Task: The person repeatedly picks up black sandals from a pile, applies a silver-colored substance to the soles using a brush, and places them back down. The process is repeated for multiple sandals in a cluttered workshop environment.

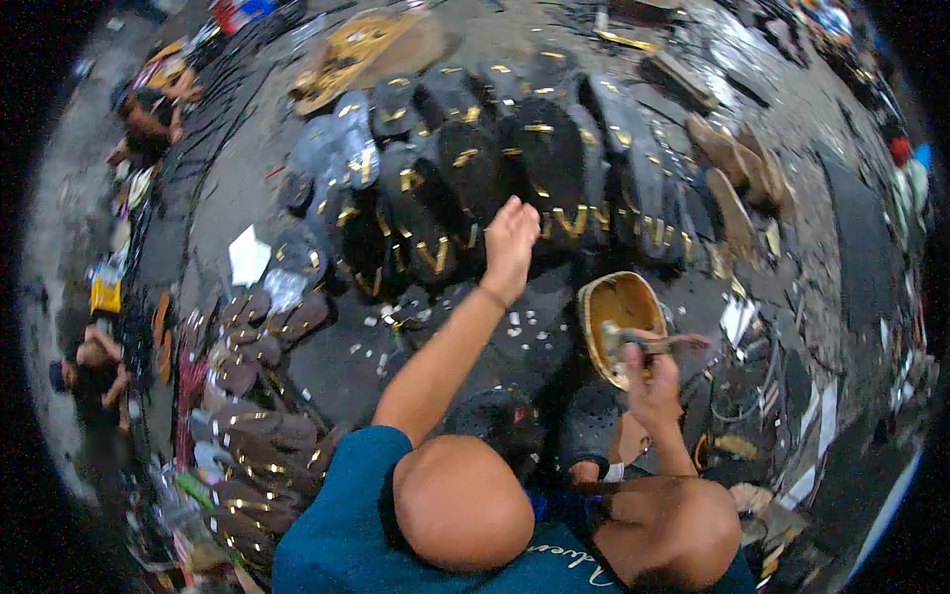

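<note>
My left hand (512, 247) reaches forward to the near edge of a large cluster of black sandals (470, 168) with gold-coloured strips. Its fingers are curled together; blur hides whatever may be between them. My right hand (653, 396) is closed around a brush-like tool (648, 342) with a pale part and a brownish end. The tool is over the near side of a yellowish tub (588, 315) with brown inside. Motion blur hides the tool's exact shape. Small white scraps (515, 322) lie on the dark ground between the sandals and my legs.
Stacks of brown sandals (252, 426) lie at my left. Tan shoe-shaped pieces (742, 173) are at the far right, and a yellow board (361, 54) is at the back. Other people (148, 109) sit along the left edge. My black clog (591, 426) is near the tub.
</note>
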`<state>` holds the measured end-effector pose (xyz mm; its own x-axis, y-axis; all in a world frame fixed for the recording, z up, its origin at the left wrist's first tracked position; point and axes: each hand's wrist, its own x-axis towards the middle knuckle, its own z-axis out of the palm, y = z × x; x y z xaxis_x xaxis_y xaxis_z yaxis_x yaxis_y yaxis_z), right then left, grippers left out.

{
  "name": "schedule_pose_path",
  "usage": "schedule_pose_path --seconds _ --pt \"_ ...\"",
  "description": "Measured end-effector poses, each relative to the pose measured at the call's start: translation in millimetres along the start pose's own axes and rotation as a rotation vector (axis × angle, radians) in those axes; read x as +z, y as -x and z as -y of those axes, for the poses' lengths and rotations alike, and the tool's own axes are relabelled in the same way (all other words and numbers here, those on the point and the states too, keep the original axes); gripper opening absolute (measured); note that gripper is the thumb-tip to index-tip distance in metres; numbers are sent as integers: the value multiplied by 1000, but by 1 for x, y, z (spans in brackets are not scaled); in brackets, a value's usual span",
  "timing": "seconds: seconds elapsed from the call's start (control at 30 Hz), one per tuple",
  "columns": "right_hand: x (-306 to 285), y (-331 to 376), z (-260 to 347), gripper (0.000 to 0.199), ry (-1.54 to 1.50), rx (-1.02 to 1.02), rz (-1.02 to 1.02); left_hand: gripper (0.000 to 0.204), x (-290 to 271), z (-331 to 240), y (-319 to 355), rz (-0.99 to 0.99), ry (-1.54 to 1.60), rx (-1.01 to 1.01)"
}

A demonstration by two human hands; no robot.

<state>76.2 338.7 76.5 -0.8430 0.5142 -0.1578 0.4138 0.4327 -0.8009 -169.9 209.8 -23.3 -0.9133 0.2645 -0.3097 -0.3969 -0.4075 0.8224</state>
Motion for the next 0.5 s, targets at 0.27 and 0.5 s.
schedule_pose_path --seconds 0.27,0.5 --pt "-5 -31 -67 26 437 -293 -177 31 -195 -78 132 -431 -894 394" --pt "-32 -12 -52 25 512 -118 -25 29 -404 -121 92 -828 -176 154"
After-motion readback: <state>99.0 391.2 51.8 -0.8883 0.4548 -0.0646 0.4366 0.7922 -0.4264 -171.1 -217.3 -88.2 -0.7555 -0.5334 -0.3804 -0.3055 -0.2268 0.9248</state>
